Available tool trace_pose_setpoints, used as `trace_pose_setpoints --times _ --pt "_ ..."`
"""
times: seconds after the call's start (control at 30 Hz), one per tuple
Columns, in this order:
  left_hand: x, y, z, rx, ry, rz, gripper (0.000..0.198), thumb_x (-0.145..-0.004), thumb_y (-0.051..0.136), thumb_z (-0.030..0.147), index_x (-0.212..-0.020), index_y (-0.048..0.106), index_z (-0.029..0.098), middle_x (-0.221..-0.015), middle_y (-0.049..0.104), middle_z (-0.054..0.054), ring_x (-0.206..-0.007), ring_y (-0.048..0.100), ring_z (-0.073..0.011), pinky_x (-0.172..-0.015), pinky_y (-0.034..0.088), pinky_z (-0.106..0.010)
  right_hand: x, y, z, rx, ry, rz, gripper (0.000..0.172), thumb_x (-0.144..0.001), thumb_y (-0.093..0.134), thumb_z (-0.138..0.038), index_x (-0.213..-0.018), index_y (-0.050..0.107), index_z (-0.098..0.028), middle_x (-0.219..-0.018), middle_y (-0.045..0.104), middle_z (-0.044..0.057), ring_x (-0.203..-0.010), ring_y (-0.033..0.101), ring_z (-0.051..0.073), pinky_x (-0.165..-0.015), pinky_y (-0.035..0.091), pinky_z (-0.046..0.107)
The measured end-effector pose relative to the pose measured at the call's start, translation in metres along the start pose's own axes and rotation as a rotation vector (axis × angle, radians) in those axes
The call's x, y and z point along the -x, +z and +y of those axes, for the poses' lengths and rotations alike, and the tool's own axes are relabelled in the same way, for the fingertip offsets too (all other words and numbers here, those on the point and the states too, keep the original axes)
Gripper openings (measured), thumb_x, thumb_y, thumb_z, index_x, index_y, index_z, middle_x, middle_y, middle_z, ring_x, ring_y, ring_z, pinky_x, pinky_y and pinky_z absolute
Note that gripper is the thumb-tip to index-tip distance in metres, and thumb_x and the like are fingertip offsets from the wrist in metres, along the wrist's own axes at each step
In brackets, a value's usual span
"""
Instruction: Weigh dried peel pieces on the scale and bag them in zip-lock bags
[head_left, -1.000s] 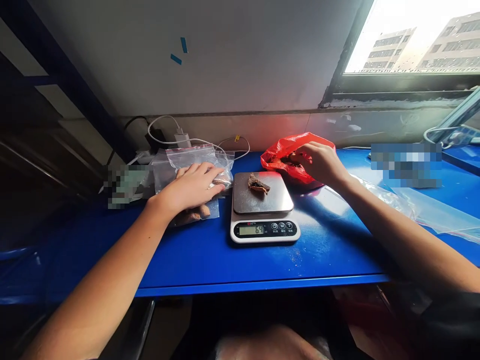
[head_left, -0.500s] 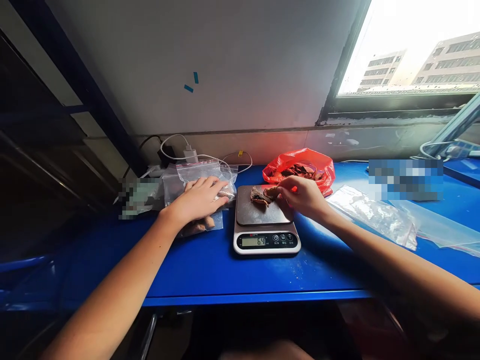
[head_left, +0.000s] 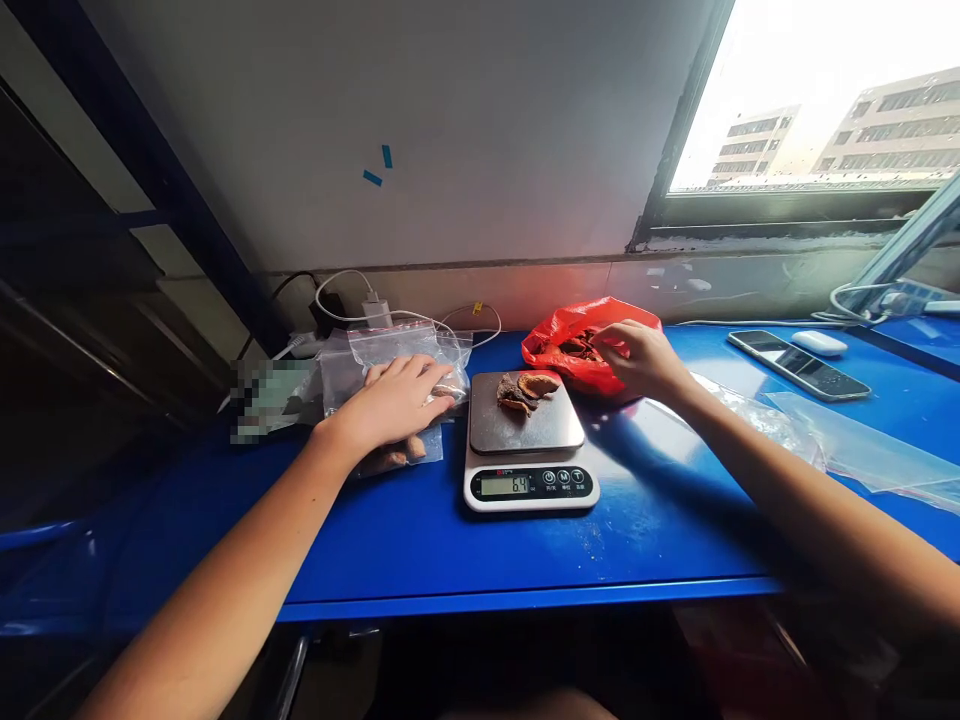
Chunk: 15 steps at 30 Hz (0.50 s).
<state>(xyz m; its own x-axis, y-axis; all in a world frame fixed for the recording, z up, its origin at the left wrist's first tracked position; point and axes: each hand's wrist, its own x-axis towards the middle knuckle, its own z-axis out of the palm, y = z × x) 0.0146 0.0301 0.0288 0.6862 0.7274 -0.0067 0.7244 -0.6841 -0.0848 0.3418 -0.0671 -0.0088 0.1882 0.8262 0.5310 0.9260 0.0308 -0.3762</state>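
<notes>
My left hand (head_left: pixel 397 400) lies flat, fingers spread, on clear zip bags (head_left: pixel 390 345) at the left; light brown pieces (head_left: pixel 416 447) show in the lower bag. To its right stands a white digital kitchen scale (head_left: pixel 531 490) with a steel platform, its display reading 6.4. Brown, curled pieces that look like dried peel (head_left: pixel 529 390) rest on the platform. Behind it, a red plastic bag (head_left: pixel 547 335) gapes, holding more such dried pieces. Over that bag's right side is my right hand (head_left: pixel 645 360), its fingers bent and apart, with nothing visible in them.
A crinkled clear bag (head_left: pixel 780 425) and flat zip bags (head_left: pixel 885 460) lie on the blue table (head_left: pixel 465 560) at the right. Beyond them are a phone (head_left: pixel 799 365) and a white earbud case (head_left: pixel 819 343). A charger (head_left: pixel 375 312) with a white cable sits by the wall.
My right hand has let go of the dried peel piece on the scale and moved right and up to the red bag. The left hand stays on the zip bags; the display still reads 6.4.
</notes>
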Motion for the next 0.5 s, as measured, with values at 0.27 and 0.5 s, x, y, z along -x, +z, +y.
trace_pose_setpoints --times 0.27,0.5 --pt "0.002 0.001 0.000 0.018 -0.009 0.045 0.053 -0.094 0.037 0.041 -0.144 0.044 0.025 -0.146 0.046 -0.010 -0.134 0.041 -0.0299 -0.112 0.029 -0.053 -0.057 0.014 0.019 0.182 0.059 -0.284 0.019 -0.079 0.052 -0.014 -0.069 0.068 -0.018 -0.072 0.069 0.005 -0.065 0.061 0.017 -0.058 0.044 0.027" --pt "0.001 0.003 0.001 0.017 -0.001 0.044 0.053 -0.094 0.038 0.041 -0.145 0.044 0.025 -0.146 0.047 -0.009 -0.135 0.040 -0.0312 -0.111 0.030 -0.054 -0.060 0.027 0.003 0.316 0.053 -0.338 0.023 -0.083 0.060 -0.032 -0.067 0.068 -0.016 -0.074 0.069 0.012 -0.071 0.062 0.021 -0.062 0.041 0.030"
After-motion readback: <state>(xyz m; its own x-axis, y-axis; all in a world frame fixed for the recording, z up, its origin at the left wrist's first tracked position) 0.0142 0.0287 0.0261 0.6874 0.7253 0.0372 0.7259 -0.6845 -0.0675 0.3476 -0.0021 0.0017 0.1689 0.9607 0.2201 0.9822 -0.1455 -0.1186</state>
